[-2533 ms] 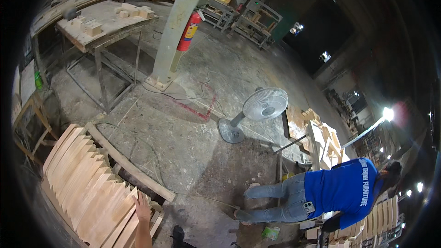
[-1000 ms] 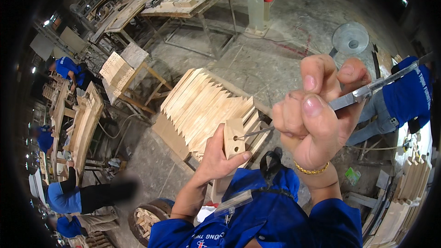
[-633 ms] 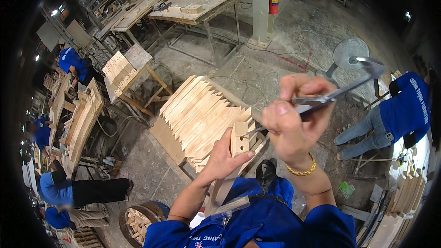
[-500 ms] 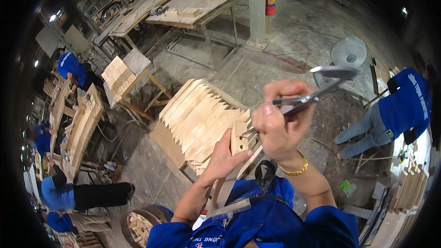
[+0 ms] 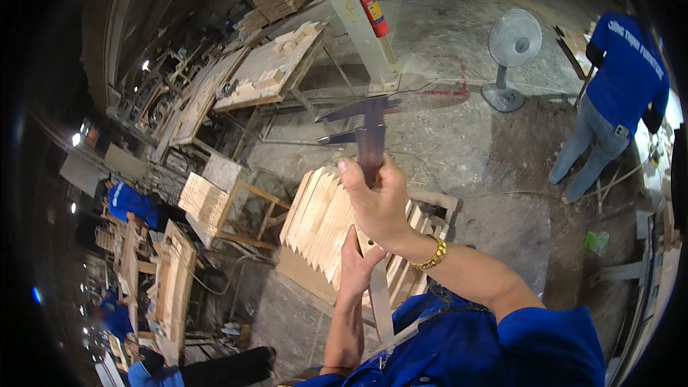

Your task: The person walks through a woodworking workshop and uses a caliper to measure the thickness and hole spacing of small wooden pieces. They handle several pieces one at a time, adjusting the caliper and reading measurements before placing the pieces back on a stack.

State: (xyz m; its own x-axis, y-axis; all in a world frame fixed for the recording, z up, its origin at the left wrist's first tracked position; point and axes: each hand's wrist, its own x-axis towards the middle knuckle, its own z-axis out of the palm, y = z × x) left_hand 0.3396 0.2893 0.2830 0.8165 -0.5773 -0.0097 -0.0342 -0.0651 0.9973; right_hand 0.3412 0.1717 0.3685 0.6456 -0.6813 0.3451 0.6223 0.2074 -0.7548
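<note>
In front of me my right hand [image 5: 380, 204] grips a vernier caliper [image 5: 370, 145], held up with its jaws toward the left and slightly apart. My left hand [image 5: 354, 266] is closed round a pale wooden bar [image 5: 380, 308] that has a drilled hole near its upper end. The bar slants down toward my body, and my right hand partly covers its top. Beyond and to the left of my hands lies a stack of wooden strips with pointed ends [image 5: 315, 222].
More wooden pieces [image 5: 204, 199] sit on a stand at left. A worktable [image 5: 276, 64] with wood blocks is farther back. A pillar [image 5: 358, 29] carries a fire extinguisher [image 5: 373, 11]. A fan [image 5: 514, 39] stands at right, near a co-worker in blue [image 5: 623, 64]. Other co-workers are at left.
My right hand has drawn the caliper away from the bar's drilled end and turned it upright, its jaws now leftward. My left hand still holds the bar. The whole view has tilted and shifted.
</note>
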